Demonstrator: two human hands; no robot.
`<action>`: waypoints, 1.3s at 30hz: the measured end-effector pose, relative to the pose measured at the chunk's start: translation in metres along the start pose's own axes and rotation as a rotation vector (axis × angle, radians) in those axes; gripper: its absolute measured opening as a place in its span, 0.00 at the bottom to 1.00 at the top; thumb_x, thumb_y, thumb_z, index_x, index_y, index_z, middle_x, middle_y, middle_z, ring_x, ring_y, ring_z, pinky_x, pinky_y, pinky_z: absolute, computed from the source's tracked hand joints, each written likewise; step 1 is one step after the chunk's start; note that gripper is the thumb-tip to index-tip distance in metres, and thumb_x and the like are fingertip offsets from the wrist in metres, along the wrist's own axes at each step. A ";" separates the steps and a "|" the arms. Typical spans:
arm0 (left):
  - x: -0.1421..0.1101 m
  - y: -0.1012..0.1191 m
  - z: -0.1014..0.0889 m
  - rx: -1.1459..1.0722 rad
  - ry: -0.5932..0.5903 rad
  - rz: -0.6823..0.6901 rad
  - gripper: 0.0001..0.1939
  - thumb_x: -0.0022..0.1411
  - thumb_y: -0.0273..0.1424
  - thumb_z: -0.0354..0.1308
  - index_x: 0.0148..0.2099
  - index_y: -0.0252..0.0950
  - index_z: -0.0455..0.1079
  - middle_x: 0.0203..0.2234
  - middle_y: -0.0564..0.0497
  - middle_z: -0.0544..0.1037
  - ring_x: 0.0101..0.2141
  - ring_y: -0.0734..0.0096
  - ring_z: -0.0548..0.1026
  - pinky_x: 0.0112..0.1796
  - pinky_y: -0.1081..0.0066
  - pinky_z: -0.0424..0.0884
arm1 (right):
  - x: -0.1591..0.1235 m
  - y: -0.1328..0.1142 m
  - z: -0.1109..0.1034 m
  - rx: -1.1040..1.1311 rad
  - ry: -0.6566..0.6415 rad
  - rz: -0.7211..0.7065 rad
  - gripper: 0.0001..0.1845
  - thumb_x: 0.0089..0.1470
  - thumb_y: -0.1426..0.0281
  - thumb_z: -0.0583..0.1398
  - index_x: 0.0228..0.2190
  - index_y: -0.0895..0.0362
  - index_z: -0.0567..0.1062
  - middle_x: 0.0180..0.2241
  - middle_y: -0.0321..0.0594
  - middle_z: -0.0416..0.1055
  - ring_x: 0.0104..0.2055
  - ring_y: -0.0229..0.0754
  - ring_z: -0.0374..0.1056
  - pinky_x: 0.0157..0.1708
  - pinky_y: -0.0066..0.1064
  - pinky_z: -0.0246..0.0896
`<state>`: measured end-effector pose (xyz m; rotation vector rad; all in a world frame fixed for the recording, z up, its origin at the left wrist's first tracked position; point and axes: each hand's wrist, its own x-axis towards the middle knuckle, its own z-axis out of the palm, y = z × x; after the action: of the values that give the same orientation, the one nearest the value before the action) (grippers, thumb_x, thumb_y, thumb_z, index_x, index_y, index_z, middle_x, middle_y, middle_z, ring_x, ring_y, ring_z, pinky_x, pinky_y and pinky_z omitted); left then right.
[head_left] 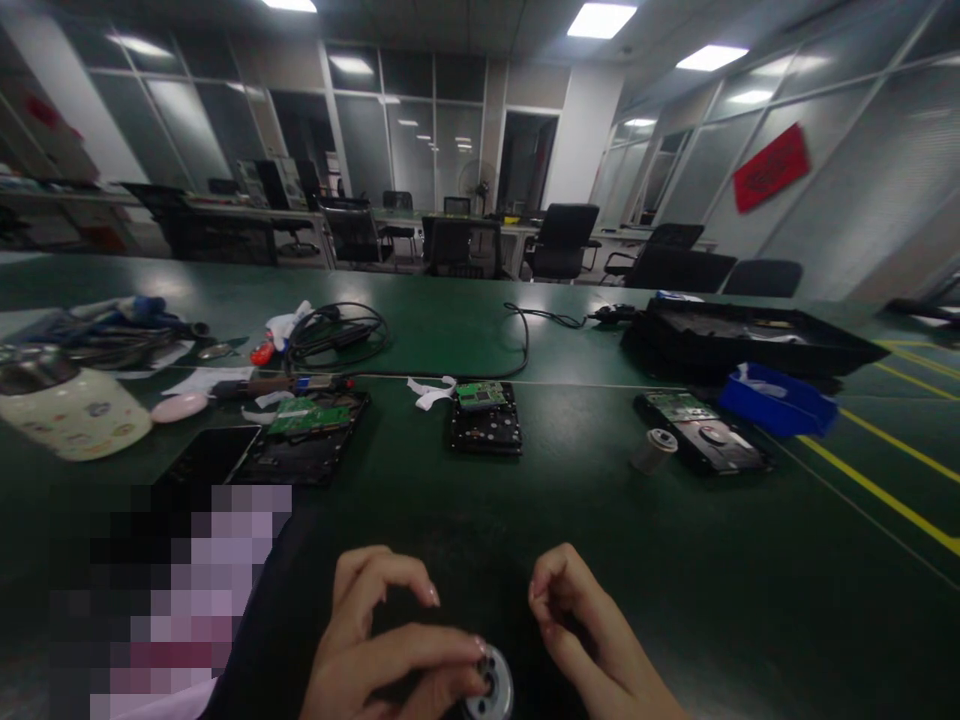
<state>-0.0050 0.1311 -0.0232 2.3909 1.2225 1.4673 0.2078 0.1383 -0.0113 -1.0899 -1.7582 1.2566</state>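
Note:
At the bottom centre of the head view is a round silver spool-like part with several holes in its face. The thumb and index finger of my left hand close on its upper left edge, while the other fingers arch above. The part's lower side is cut off by the frame. To its right, my right hand hovers apart from it, fingers curled and pressed together; anything between them is too small to make out. Ahead lies a hard drive with a green circuit board on it.
On the right stand a small metallic roll, another hard drive, a blue tray and a black bin. On the left are a third drive, a phone, a cream flask and a coiled black cable.

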 end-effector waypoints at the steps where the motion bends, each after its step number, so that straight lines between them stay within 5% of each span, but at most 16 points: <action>1: -0.001 0.003 0.000 -0.045 -0.008 0.001 0.03 0.52 0.36 0.64 0.33 0.51 0.77 0.30 0.51 0.68 0.36 0.66 0.63 0.33 0.71 0.64 | 0.000 0.000 0.000 0.001 -0.003 -0.002 0.01 0.54 0.72 0.50 0.32 0.55 0.60 0.25 0.33 0.55 0.27 0.35 0.53 0.27 0.26 0.52; 15: 0.002 0.017 0.001 -0.179 -0.121 -0.175 0.03 0.53 0.33 0.61 0.32 0.48 0.74 0.32 0.50 0.68 0.38 0.63 0.64 0.37 0.65 0.63 | -0.001 0.002 -0.002 -0.019 0.008 -0.059 0.09 0.47 0.76 0.50 0.33 0.55 0.63 0.25 0.32 0.57 0.26 0.35 0.54 0.25 0.25 0.53; 24: -0.002 0.012 0.000 -0.316 -0.069 -0.256 0.12 0.63 0.26 0.45 0.33 0.40 0.68 0.29 0.50 0.70 0.35 0.67 0.66 0.35 0.69 0.64 | 0.005 -0.026 0.003 -0.364 -0.048 -0.365 0.07 0.47 0.73 0.63 0.32 0.55 0.78 0.21 0.36 0.69 0.24 0.34 0.63 0.23 0.25 0.55; 30: -0.001 0.009 0.001 -0.379 -0.158 -0.176 0.12 0.63 0.23 0.42 0.32 0.39 0.64 0.25 0.52 0.69 0.32 0.68 0.66 0.33 0.70 0.63 | 0.006 -0.025 0.006 -0.434 0.006 -0.379 0.05 0.44 0.72 0.65 0.29 0.54 0.79 0.19 0.35 0.69 0.22 0.33 0.63 0.21 0.24 0.53; 36: -0.002 0.013 0.001 -0.371 -0.124 -0.248 0.12 0.63 0.24 0.41 0.30 0.38 0.63 0.25 0.51 0.68 0.32 0.68 0.65 0.34 0.69 0.62 | 0.004 -0.027 0.006 -0.437 0.011 -0.427 0.04 0.49 0.70 0.63 0.30 0.53 0.79 0.20 0.35 0.70 0.22 0.33 0.62 0.23 0.25 0.53; 39: -0.001 0.014 0.000 -0.360 -0.126 -0.286 0.13 0.64 0.26 0.41 0.29 0.38 0.63 0.25 0.51 0.68 0.33 0.67 0.66 0.34 0.69 0.62 | 0.007 -0.024 0.002 -0.422 0.071 -0.337 0.07 0.53 0.67 0.61 0.31 0.53 0.79 0.19 0.34 0.67 0.22 0.33 0.60 0.22 0.25 0.52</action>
<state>0.0031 0.1206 -0.0171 1.9519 1.1054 1.2990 0.1975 0.1399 0.0117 -0.9892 -2.1014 0.6521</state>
